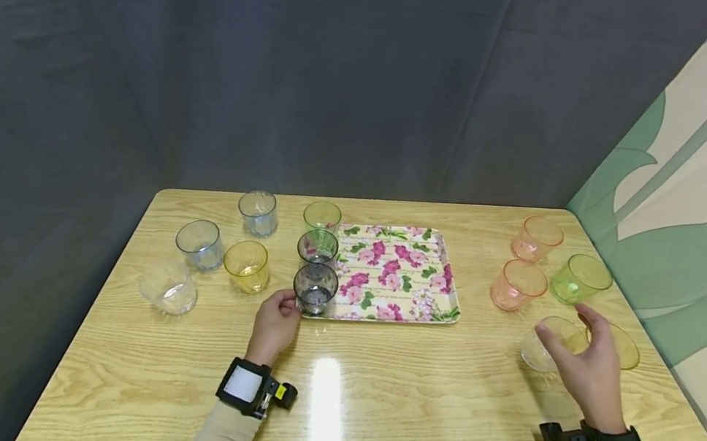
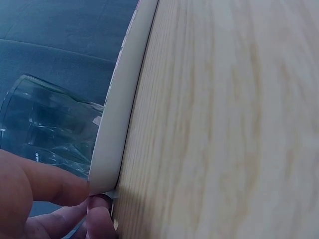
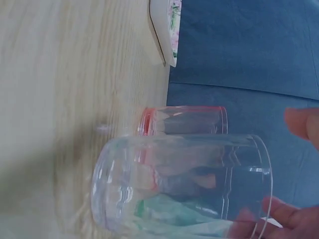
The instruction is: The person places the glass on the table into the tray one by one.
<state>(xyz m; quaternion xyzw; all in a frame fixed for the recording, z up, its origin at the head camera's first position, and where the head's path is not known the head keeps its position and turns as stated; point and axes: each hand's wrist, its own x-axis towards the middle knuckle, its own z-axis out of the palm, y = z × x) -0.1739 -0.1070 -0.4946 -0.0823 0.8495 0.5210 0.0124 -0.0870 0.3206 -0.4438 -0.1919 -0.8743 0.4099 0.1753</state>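
Observation:
My left hand [image 1: 276, 327] is at the front left corner of a floral tray [image 1: 393, 274]. The left wrist view shows its thumb [image 2: 55, 185] and curled fingers pinching the tray corner [image 2: 110, 164]. Right beside that hand, a dark grey glass [image 1: 316, 290] stands on the tray, with another grey glass [image 1: 318, 248] and a green glass [image 1: 323, 217] behind it along the left side. At the right, my right hand [image 1: 589, 372] is over a clear glass [image 3: 184, 184], thumb and fingers spread apart near its rim. A yellow glass [image 1: 624, 347] is partly hidden behind this hand.
Left of the tray stand two bluish glasses [image 1: 201, 246], a yellow glass [image 1: 247, 267] and a clear glass [image 1: 170, 288]. On the right are two pinkish-orange glasses [image 1: 519, 285] and a green glass [image 1: 580, 279]. Dark cloth [image 1: 344, 89] hangs behind the wooden table [image 1: 429, 402].

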